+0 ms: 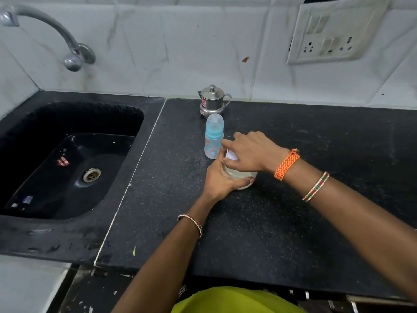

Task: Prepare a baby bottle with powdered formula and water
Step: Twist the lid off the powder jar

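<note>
Two hands work on one jar point(240, 176), a pale, translucent container standing on the black counter point(282, 222). The left hand point(222, 179) is wrapped around the jar's side and closed firmly on it. The right hand point(252, 154) lies over the top with fingers curled on something white point(231, 154), possibly a lid or scoop; which one cannot be told, nor how tightly it is gripped.

The bottle point(214, 140) stands upright just beside the jar, on its far left, close to the right forefinger. Its clear cap and blue collar are on, and it looks empty. A steel pot point(213, 101) with a lid stands just behind the bottle, near the wall.

Hazards, as judged:
- Bottle knocked over. Cause: the right hand swinging outward as the top comes free.
- Powder spilled on the counter. Cause: a sudden release jolting the jar.
- Bottle rolling into the sink point(67, 159). Cause: a push to the left.
</note>
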`<state>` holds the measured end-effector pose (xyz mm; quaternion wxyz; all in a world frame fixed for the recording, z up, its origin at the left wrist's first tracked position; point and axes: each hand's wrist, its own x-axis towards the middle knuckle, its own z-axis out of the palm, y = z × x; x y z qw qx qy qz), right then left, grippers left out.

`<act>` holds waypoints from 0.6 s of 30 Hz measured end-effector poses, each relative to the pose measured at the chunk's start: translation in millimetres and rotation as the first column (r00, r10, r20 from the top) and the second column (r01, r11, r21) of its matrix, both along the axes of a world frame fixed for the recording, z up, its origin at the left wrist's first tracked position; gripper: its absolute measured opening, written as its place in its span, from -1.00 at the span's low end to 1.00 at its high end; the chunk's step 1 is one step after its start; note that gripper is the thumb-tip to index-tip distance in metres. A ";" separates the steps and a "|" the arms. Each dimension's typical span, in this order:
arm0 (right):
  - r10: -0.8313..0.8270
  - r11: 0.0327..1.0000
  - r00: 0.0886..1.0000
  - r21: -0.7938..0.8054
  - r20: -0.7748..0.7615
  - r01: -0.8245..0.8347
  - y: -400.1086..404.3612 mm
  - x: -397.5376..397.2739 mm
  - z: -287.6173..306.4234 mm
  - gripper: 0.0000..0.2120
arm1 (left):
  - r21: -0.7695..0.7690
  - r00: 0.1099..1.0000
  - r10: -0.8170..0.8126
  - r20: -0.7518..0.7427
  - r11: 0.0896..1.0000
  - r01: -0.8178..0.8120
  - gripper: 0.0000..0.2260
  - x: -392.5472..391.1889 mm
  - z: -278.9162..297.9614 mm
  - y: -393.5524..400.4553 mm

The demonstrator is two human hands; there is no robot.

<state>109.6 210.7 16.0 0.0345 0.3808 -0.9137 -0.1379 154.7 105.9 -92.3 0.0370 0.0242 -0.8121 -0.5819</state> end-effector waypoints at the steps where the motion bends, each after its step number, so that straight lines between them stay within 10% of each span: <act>1: 0.020 1.000 1.000 -0.007 0.000 -0.020 1.5 -0.2 0.8 -0.55 | 0.005 1.000 -0.002 -0.003 1.000 0.002 -0.15 0.3 0.7 0.3; 10: -0.360 0.872 0.926 -0.310 0.116 0.378 1.1 16.0 -21.9 -0.40 | 0.059 1.000 0.027 -0.013 0.998 -0.026 -0.15 3.9 -1.9 7.4; 18: 0.136 0.979 0.988 -0.162 0.079 -0.122 30.4 -8.9 -12.7 -0.41 | 0.003 0.994 -0.097 0.051 0.995 0.097 -0.26 -4.4 7.5 -0.5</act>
